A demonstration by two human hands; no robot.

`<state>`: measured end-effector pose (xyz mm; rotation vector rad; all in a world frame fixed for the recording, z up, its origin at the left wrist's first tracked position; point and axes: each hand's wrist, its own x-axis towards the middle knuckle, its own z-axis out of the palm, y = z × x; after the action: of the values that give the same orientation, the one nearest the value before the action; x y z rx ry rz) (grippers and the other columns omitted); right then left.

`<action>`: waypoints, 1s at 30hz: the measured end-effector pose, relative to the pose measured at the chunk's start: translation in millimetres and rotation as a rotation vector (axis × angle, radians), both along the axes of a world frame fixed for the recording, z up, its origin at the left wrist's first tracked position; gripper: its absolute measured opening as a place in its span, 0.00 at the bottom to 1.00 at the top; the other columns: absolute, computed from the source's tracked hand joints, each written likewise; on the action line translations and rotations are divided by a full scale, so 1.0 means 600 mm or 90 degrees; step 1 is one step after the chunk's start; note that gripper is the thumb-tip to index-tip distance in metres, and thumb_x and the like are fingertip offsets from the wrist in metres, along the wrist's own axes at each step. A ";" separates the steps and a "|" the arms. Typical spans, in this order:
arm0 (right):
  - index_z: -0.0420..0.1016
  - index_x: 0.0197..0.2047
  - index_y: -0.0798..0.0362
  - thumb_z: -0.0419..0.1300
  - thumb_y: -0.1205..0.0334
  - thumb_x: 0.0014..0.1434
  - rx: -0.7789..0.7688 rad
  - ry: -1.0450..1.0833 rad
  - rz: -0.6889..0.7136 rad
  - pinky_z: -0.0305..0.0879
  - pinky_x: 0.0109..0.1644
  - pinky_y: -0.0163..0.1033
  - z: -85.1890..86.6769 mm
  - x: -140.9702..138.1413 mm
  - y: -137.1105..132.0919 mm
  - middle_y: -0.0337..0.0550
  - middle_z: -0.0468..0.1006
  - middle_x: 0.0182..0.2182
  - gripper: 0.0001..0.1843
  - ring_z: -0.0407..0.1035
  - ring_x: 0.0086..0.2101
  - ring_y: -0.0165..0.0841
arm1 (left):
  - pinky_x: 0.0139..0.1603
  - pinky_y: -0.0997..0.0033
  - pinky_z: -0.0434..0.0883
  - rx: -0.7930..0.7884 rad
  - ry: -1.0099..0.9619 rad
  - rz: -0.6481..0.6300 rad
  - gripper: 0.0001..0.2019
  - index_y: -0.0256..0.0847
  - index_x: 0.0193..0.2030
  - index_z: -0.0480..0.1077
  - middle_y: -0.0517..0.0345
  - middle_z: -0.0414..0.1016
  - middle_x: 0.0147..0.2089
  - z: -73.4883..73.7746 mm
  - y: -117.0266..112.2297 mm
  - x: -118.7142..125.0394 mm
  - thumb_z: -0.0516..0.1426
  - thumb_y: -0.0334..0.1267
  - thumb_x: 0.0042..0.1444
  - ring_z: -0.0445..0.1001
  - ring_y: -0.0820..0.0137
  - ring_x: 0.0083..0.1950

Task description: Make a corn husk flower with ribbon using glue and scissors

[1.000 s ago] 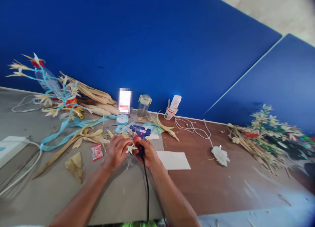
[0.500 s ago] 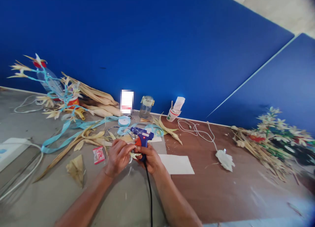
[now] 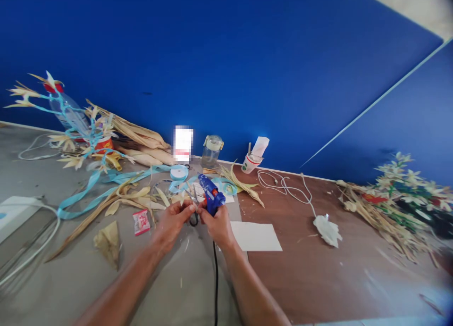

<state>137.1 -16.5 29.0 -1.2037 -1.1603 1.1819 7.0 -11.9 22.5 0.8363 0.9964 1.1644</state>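
A blue hot glue gun [image 3: 212, 195] is gripped in my right hand [image 3: 216, 224], its nozzle tilted up and away from me. From its lower end a black cord [image 3: 216, 279] runs down toward me. My left hand [image 3: 173, 224] is closed in a pinch beside it, fingertips close to those of the right. Whatever lies in that pinch is too small or hidden to make out. Between and behind the hands, a pair of scissors shows a black handle loop [image 3: 194, 219]; the rest is partly covered. Strips of dry corn husk [image 3: 130, 194] spread just beyond my left hand.
Blue ribbon [image 3: 79, 205] and its roll [image 3: 179, 172] lie behind the hands. A lidded jar [image 3: 211, 151] and a cup [image 3: 251, 163] stand by the blue partition [image 3: 226, 71]. Left are a husk-flower branch [image 3: 71, 123] and a power strip [image 3: 14, 215]; white paper [image 3: 256, 236] lies right.
The glue gun has turned and shifted slightly right in my right hand. A pale husk piece seen below the fingers before no longer shows. The scissors' black handle has come into view.
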 end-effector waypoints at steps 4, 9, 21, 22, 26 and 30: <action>0.68 0.29 0.53 0.62 0.61 0.48 -0.004 -0.036 0.010 0.59 0.25 0.32 0.001 -0.004 -0.001 0.32 0.66 0.19 0.07 0.60 0.21 0.26 | 0.26 0.75 0.58 -0.001 0.025 -0.012 0.13 0.37 0.26 0.73 0.61 0.70 0.23 -0.009 0.002 -0.003 0.65 0.46 0.44 0.62 0.76 0.25; 0.68 0.32 0.53 0.62 0.62 0.47 -0.014 -0.053 0.011 0.60 0.27 0.32 -0.005 -0.003 -0.003 0.34 0.69 0.21 0.08 0.62 0.23 0.28 | 0.26 0.76 0.57 -0.026 0.006 -0.015 0.13 0.37 0.24 0.72 0.61 0.69 0.21 -0.008 0.007 -0.006 0.67 0.45 0.41 0.63 0.76 0.24; 0.69 0.31 0.53 0.63 0.59 0.48 -0.016 -0.026 0.013 0.59 0.25 0.33 0.003 0.009 -0.006 0.34 0.68 0.22 0.09 0.59 0.21 0.26 | 0.23 0.77 0.59 -0.079 -0.018 0.048 0.16 0.36 0.24 0.70 0.65 0.66 0.21 0.012 0.007 -0.005 0.68 0.44 0.35 0.61 0.79 0.21; 0.69 0.31 0.54 0.63 0.58 0.48 -0.016 -0.019 0.028 0.58 0.25 0.33 0.008 0.012 -0.008 0.34 0.68 0.21 0.10 0.59 0.20 0.26 | 0.23 0.78 0.58 -0.081 -0.012 0.074 0.16 0.36 0.24 0.70 0.67 0.65 0.21 0.011 0.009 -0.008 0.68 0.44 0.35 0.60 0.80 0.21; 0.71 0.33 0.55 0.62 0.54 0.51 -0.007 -0.011 0.083 0.59 0.27 0.33 0.023 0.023 -0.018 0.35 0.69 0.22 0.12 0.61 0.21 0.26 | 0.23 0.78 0.59 -0.074 -0.013 0.159 0.16 0.37 0.26 0.70 0.69 0.64 0.21 0.009 0.020 -0.026 0.68 0.43 0.34 0.59 0.81 0.20; 0.73 0.36 0.55 0.60 0.54 0.53 -0.024 -0.034 0.139 0.58 0.26 0.34 0.026 0.027 -0.024 0.34 0.68 0.19 0.13 0.61 0.20 0.27 | 0.23 0.78 0.60 -0.058 -0.040 0.204 0.16 0.37 0.25 0.69 0.70 0.62 0.19 0.009 0.030 -0.044 0.68 0.42 0.34 0.58 0.81 0.19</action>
<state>153.6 -30.8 44.5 -1.1645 -1.3402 1.3458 -19.7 6.0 27.7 0.5752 1.1506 1.3964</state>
